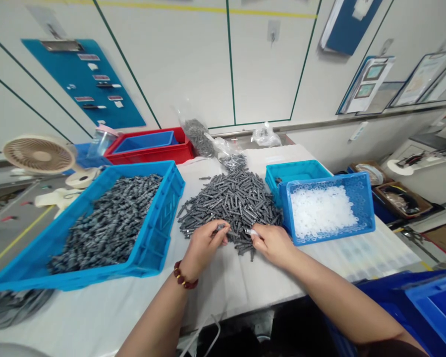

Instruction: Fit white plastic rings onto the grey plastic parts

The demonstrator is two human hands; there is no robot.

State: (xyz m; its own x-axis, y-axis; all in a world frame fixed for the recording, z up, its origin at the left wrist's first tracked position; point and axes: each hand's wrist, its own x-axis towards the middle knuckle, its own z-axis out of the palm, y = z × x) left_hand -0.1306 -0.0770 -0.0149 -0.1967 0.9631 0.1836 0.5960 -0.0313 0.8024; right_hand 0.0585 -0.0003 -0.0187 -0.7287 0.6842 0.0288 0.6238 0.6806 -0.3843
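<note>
My left hand [206, 243] is closed around a small grey plastic part [223, 228], pinched between thumb and fingers. Just to the right, my right hand [271, 242] pinches a small white plastic piece [251, 232]. The two hands are apart, over the front edge of a heap of slim grey plastic parts [238, 196] on the white-covered table. Beside my right hand a tilted blue bin [367, 208] holds many small white translucent pieces [321, 210]. To the left stands a large blue crate [167, 218] filled with similar grey parts.
Behind the tilted bin is a teal tray [301, 171]. A red bin [186, 148] and clear bags of grey parts [198, 136] stand near the wall. A beige fan [40, 154] is at the left. Dark blue bins [431, 302] stand at the lower right.
</note>
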